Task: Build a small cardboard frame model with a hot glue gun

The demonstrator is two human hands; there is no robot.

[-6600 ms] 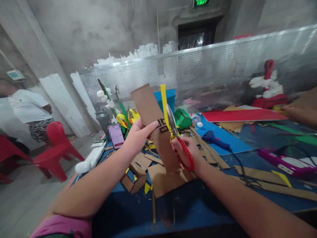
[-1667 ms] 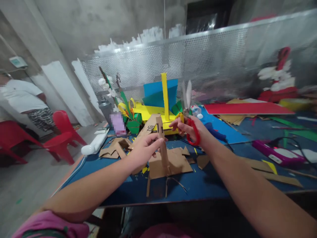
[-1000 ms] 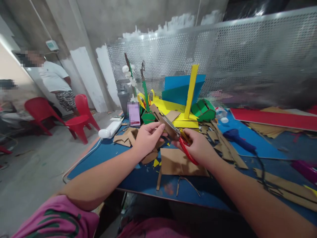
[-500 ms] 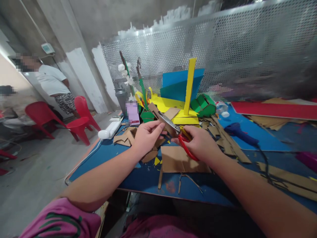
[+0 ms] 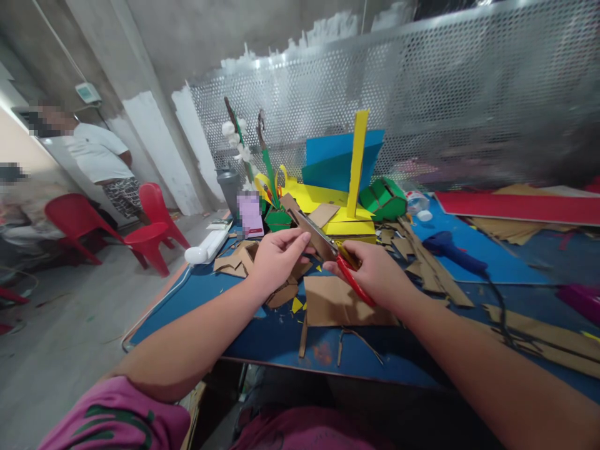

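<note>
Pinched in my left hand [image 5: 281, 257] is a narrow strip of brown cardboard [image 5: 319, 242], held slanting above the table. My right hand [image 5: 375, 270] grips scissors [image 5: 347, 275] with red and yellow handles. Their blades lie along the cardboard strip, pointing up and left; the strip partly hides them. Below my hands a rectangular cardboard piece [image 5: 347, 309] lies flat on the blue table [image 5: 267, 344], with thin offcuts at its front edge. Small yellow scraps [image 5: 297, 305] are scattered beside it.
Behind stands a yellow cardboard model [image 5: 359, 169] with a green box [image 5: 384, 199] to its right. A blue glue gun [image 5: 454, 253] with a cord lies at right. A white power strip [image 5: 206, 247] sits left. Beyond are red chairs [image 5: 152, 228] and a person [image 5: 100, 153].
The scissor blades have closed along the cardboard strip, and the handles have come closer together. My left hand has stayed almost in place.
</note>
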